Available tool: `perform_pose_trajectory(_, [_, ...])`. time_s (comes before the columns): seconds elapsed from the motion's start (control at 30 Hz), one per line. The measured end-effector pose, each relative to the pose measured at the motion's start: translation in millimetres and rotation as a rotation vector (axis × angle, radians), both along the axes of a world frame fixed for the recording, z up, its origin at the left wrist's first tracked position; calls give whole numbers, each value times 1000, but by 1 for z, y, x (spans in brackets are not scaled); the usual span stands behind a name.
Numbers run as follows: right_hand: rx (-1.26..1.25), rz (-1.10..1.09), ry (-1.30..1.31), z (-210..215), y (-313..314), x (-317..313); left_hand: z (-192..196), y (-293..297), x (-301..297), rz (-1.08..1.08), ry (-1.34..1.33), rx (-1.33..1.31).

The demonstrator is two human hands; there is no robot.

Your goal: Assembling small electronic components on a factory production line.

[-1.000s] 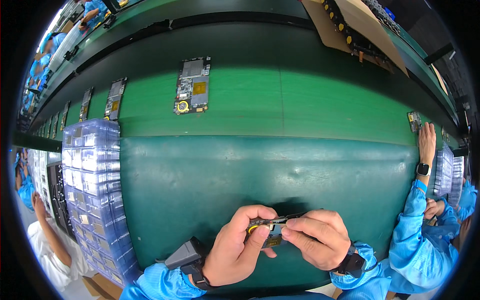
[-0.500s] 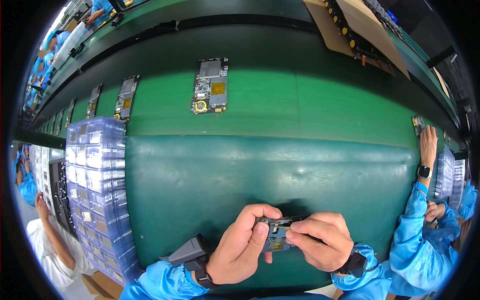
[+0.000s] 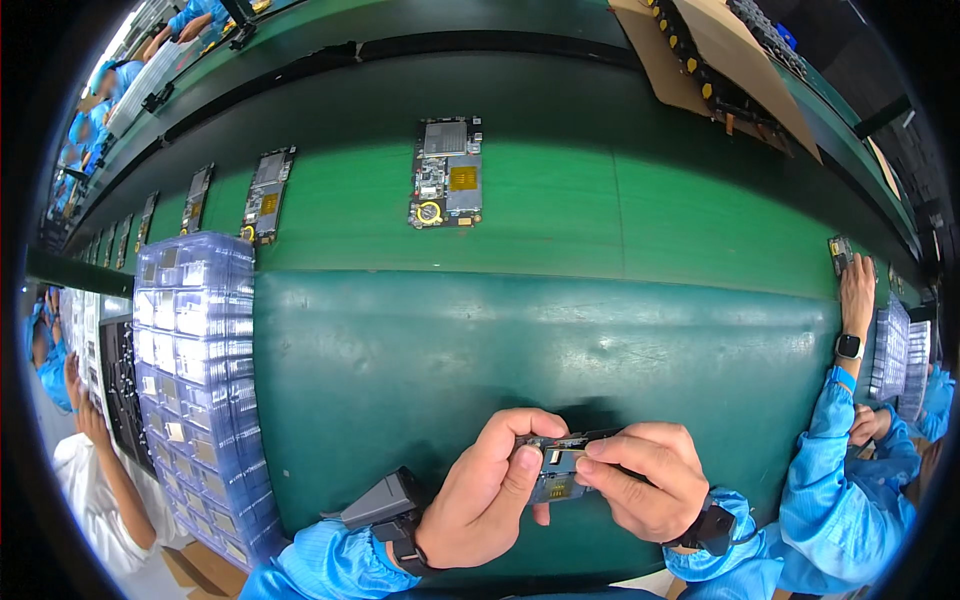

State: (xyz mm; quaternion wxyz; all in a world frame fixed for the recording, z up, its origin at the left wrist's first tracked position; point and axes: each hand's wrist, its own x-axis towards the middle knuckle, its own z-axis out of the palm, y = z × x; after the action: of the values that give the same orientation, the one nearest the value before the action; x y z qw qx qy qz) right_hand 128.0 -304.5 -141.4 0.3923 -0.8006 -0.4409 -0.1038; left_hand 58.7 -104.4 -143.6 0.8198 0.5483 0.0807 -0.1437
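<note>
Low in the middle, my left hand [image 3: 475,505] is closed on a dark circuit board [image 3: 557,487], its thumb over the left edge. The board is tilted, with a grey shield and a yellowish patch showing on its lower part. My right hand [image 3: 648,488] is closed at the board's right side, thumb and index finger pinched together over its upper part. A thin, light-coloured edge shows by those fingertips, but what they pinch is too small to make out. The fingers cover much of the board.
Circuit boards, one at the centre [image 3: 446,185], lie along a green conveyor belt [image 3: 550,215] beyond the green work mat [image 3: 540,340]. Clear plastic trays [image 3: 205,345] are stacked at left. A cardboard piece [image 3: 740,60] overhangs the upper right. A co-worker's hand [image 3: 857,290] touches a board at far right.
The boards on the belt have shifted to the right. My hands keep nearly the same pose around the held board. At left, another person's hands have moved slightly.
</note>
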Motion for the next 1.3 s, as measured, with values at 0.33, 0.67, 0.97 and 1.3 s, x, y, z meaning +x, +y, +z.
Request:
perform_pose_trajectory(0.33, [-36,-7,-72,3,-6,-1,0,-3,0,-12,-33,0])
perform_pose_trajectory(0.67, [-43,15,-114,1,-8,-2,-2,-6,-3,12,-103,149])
perform_pose_trajectory(0.97, [-15,17,-137,-4,-6,-5,1,-8,-2,76,-148,263])
perform_pose_trajectory(1.3, [-153,-106,-252,6,-5,-12,-1,-7,-1,62,-226,287])
